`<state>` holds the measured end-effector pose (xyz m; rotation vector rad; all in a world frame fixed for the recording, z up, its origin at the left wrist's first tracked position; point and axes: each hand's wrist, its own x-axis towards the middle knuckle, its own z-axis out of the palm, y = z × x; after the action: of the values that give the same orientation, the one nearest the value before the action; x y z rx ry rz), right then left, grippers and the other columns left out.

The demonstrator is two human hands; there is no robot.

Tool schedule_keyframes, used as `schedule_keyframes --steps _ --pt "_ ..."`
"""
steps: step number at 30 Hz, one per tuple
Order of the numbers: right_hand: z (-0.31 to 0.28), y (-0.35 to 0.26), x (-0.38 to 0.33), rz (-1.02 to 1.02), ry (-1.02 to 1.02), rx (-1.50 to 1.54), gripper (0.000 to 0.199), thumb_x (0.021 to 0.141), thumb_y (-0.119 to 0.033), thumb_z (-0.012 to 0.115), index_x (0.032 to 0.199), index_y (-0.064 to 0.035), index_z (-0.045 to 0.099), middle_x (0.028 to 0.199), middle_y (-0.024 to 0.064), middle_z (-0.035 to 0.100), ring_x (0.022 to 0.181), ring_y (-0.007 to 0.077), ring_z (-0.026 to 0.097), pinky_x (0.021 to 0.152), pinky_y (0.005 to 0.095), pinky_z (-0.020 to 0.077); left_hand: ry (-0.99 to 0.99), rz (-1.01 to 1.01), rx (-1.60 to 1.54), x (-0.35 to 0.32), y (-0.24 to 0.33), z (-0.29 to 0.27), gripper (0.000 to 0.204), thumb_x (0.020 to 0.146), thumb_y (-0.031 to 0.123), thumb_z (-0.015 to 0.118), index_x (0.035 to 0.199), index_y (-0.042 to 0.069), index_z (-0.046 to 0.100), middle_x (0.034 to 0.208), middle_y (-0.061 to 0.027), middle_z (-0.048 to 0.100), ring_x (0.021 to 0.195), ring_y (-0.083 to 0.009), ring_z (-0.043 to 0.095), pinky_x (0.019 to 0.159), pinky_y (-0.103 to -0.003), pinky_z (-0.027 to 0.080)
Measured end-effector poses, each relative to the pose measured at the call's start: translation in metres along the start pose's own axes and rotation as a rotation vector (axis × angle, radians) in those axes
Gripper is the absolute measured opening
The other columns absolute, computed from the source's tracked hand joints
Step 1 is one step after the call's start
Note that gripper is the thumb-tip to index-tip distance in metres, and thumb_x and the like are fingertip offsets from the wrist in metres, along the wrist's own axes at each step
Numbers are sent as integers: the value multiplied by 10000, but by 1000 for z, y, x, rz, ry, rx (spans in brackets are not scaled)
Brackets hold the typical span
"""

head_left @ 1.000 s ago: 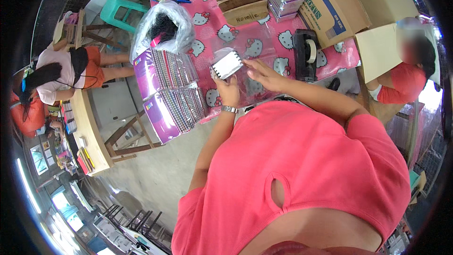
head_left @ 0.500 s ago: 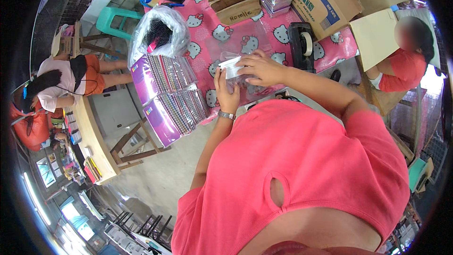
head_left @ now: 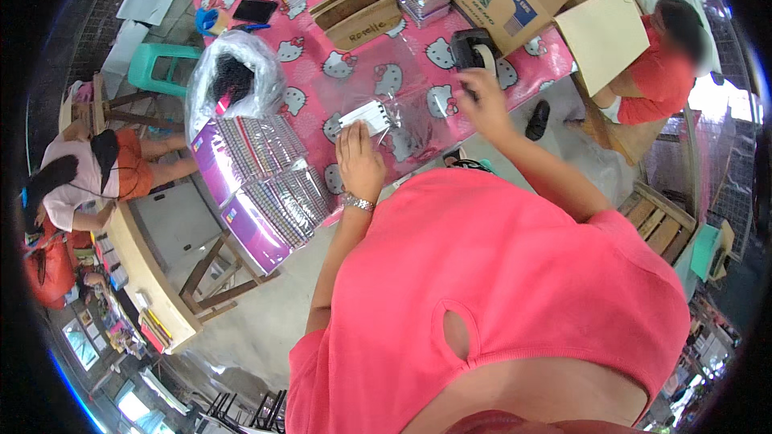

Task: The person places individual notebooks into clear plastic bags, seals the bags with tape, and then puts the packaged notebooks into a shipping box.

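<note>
In the head view, the small white spiral notepad (head_left: 371, 115) lies at the table's near side, directly ahead of the left hand (head_left: 359, 162), whose fingers lie close together over its near left part; whether the thumb pinches it from beneath I cannot tell. The notepad's long axis runs roughly left to right, slightly slanted, with its black coil (head_left: 389, 117) at the right end, toward the right hand (head_left: 487, 106). Clear plastic (head_left: 422, 123) spreads over the pink tablecloth (head_left: 309, 74) beside that end. The right hand is well apart from the notepad, raised near the table edge with its fingers bent and blurred; whether they close on anything cannot be told. It is the nearer hand to the black tape dispenser (head_left: 465, 47), which stands just beyond its fingertips, farther from the body and rightward of the notepad.
</note>
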<state>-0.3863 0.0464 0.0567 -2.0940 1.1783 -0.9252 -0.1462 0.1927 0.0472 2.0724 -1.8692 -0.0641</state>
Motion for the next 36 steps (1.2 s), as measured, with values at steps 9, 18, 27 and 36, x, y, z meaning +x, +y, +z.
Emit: schedule_keyframes --steps 9,18,27,36 --pt "-31 77 -61 929 -8 460 254 852 -246 643 996 -41 603 948 84 569 868 211 578 774 344 479 50 63 53 -3 9 12 648 738 123 598 1361 167 429 1335 -229 406 1301 -399 317 1078 -515 260" --pt "-21 63 -119 1099 138 1217 121 897 -118 567 968 -26 535 875 40 527 739 148 534 643 289 469 9 39 -35 -3 5 15 666 720 108 647 1350 156 438 1329 -278 365 1307 -437 286 1073 -536 256" --pt "63 -22 17 608 -880 930 151 902 -215 603 868 -72 566 704 -32 514 523 55 411 464 208 313 58 -38 -128 0 11 13 620 686 50 608 1291 105 490 1342 -311 301 1260 -489 304 1041 -528 309" --pt "108 -89 91 -250 -859 -140 307 745 -340 688 773 -36 660 764 198 647 707 336 644 638 431 486 95 -106 -174 0 15 15 518 752 95 613 1257 163 525 1328 -315 322 1233 -470 344 1017 -509 333"
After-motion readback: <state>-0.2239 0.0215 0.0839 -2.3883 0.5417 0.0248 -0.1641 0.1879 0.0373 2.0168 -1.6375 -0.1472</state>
